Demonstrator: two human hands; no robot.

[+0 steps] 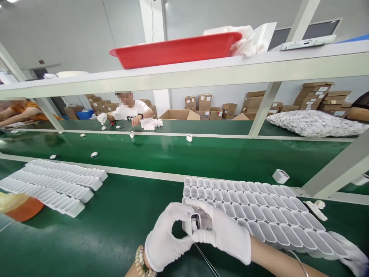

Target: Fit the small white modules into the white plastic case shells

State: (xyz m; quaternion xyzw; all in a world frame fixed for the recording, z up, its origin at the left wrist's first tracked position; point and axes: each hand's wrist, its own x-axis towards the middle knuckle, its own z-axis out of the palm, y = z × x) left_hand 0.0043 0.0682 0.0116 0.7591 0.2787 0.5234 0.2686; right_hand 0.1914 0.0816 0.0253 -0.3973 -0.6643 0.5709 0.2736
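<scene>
My left hand (170, 236), in a white glove, curls round a small white open-topped plastic case (188, 224), thumb and fingers closed on its left side. From the other side my right hand (223, 231), also gloved, grips the same case with thumb and fingertips. Something dark shows inside the case's opening; I cannot make out what. A pair of metal tweezers (206, 259) slants down below my right hand; whether it is held or lies on the table is hidden. Close by on the right stand rows of open white cases (276, 231).
More rows of white cases (52, 184) stand at left beside an orange-and-yellow roll (24, 207). Single cases (280, 176) sit on the green conveyor belt (161, 154). Overhead, a shelf (173, 79) bears a red tray (175, 52). A co-worker (131, 107) sits opposite.
</scene>
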